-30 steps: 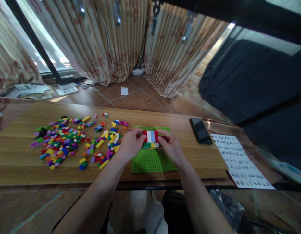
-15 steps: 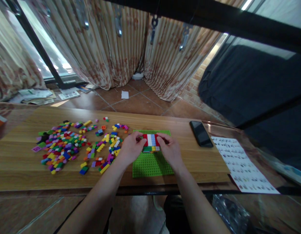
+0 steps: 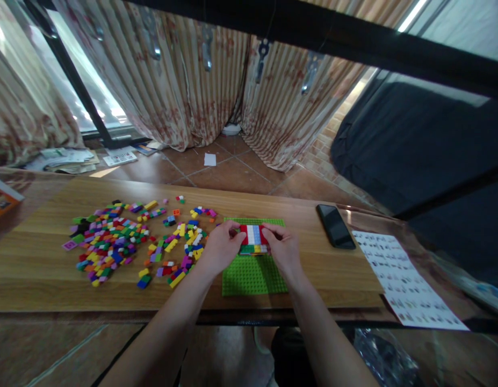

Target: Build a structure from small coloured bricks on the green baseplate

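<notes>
Between my two hands is a small block of joined toy building bricks [image 3: 253, 237], with red, white and light blue on top and green and yellow along its near side. My left hand [image 3: 225, 243] grips its left end with thumb and fingers. At the right end, my right hand [image 3: 281, 244] closes on it the same way. Beneath lies a green studded baseplate [image 3: 254, 277]. Whether the block touches the plate or is held just above it, I cannot tell. My fingers partly hide both ends of the block.
Left of the plate, a large heap of loose coloured bricks [image 3: 112, 242] and a smaller scatter of bricks [image 3: 172, 246] lie on the wooden table [image 3: 325, 285]. A black phone [image 3: 336, 226] rests to the right, beside a printed instruction sheet [image 3: 405, 279] at the table's right end.
The whole view has shifted slightly, with the table and bricks appearing a little further right and lower. Both hands keep their hold on the brick block.
</notes>
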Demonstrator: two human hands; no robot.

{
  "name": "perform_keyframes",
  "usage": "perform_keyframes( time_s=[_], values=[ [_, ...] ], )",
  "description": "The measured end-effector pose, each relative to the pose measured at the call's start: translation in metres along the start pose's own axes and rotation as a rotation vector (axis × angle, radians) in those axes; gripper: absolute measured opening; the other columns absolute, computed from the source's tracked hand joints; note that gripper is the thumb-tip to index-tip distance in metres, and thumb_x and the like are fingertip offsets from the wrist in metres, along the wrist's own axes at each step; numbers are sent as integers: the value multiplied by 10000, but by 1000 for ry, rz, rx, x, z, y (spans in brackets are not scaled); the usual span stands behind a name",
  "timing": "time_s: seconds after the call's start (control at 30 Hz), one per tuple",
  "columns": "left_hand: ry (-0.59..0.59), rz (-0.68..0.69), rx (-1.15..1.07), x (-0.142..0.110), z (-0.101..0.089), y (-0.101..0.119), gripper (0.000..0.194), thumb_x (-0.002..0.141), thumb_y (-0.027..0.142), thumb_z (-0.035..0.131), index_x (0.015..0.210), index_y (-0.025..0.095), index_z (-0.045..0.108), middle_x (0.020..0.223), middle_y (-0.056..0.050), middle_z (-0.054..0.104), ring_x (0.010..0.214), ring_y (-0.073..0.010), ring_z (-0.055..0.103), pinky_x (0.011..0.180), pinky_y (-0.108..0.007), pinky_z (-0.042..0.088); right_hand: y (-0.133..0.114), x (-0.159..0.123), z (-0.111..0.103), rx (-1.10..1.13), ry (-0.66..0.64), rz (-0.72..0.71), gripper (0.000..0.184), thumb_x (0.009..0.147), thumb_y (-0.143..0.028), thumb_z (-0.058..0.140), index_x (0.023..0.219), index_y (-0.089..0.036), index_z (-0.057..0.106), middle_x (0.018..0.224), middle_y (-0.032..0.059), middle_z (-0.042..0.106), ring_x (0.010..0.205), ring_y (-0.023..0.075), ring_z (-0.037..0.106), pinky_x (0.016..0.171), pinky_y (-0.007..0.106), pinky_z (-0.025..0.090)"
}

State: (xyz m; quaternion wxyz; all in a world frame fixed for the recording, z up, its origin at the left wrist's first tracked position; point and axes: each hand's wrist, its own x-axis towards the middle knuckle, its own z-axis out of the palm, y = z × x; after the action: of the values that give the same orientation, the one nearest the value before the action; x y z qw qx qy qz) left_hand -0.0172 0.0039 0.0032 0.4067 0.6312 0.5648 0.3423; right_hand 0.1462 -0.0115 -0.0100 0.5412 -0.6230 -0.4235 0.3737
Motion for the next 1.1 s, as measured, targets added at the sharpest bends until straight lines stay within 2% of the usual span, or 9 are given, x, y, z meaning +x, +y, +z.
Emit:
perform_keyframes(
  time_s=[0.2, 0.37, 0.47, 0.63, 0.8, 0.93, 1.03, 1.1],
  values=[
    [18, 41, -3, -2, 1, -4, 151, 844, 233, 582, 941, 163, 673, 743, -43, 700, 648, -167, 636, 637, -284, 508, 4, -2, 1, -11, -23, -27, 395, 707, -454, 660, 929, -141, 755, 729, 44, 726, 611, 173, 622, 573, 296, 507],
    [6, 61, 52, -6, 5, 3, 236, 869, 233, 533, 1023, 134, 681, 815, -74, 719, 703, -183, 649, 682, -299, 518, 6, -6, -6, -240, 19, -189, 410, 826, -438, 553, 1034, -133, 732, 928, 104, 741, 788, 206, 652, 747, 356, 517],
    [-28, 70, 60, -5, 9, 8, 297, 881, 237, 511, 1101, 121, 673, 905, -91, 727, 776, -191, 658, 741, -310, 525, 3, -6, -11, -375, 41, -247, 431, 856, -443, 516, 1088, -138, 715, 947, 120, 736, 789, 215, 646, 730, 360, 510],
    [-48, 49, 45, -4, 9, 11, 413, 881, 247, 503, 1252, 98, 605, 897, -90, 717, 790, -198, 652, 788, -328, 528, -4, -5, -12, -549, 92, -317, 447, 873, -437, 475, 1054, -113, 723, 895, 141, 729, 691, 209, 618, 679, 352, 488],
    [-97, 88, -7, -9, 6, 9, 385, 872, 229, 505, 1225, 114, 607, 966, -94, 716, 841, -200, 656, 807, -330, 531, -4, -3, -10, -641, 107, -354, 474, 872, -434, 440, 1035, -95, 728, 932, 170, 729, 779, 246, 635, 743, 383, 482],
    [-113, 105, -45, -9, 1, 6, 359, 867, 207, 510, 1197, 121, 620, 1012, -98, 721, 873, -200, 663, 839, -342, 532, -4, -3, -9, -678, 124, -337, 464, 871, -418, 433, 1036, -100, 729, 934, 164, 728, 714, 231, 611, 734, 389, 479],
    [-36, 112, -111, -1, -15, 2, 337, 863, 211, 527, 1164, 109, 639, 937, -95, 724, 818, -192, 665, 816, -346, 538, -12, -7, -6, -696, 215, -400, 427, 880, -398, 456, 1063, -111, 714, 919, 139, 709, 645, 199, 577, 688, 366, 474],
    [127, 86, -240, 5, -31, -1, 275, 839, 179, 547, 1078, 112, 665, 871, -81, 716, 762, -174, 663, 765, -324, 546, -21, -15, 0, -669, 279, -521, 374, 899, -374, 472, 1066, -135, 708, 913, 116, 689, 666, 189, 581, 689, 349, 479]
  ],
)
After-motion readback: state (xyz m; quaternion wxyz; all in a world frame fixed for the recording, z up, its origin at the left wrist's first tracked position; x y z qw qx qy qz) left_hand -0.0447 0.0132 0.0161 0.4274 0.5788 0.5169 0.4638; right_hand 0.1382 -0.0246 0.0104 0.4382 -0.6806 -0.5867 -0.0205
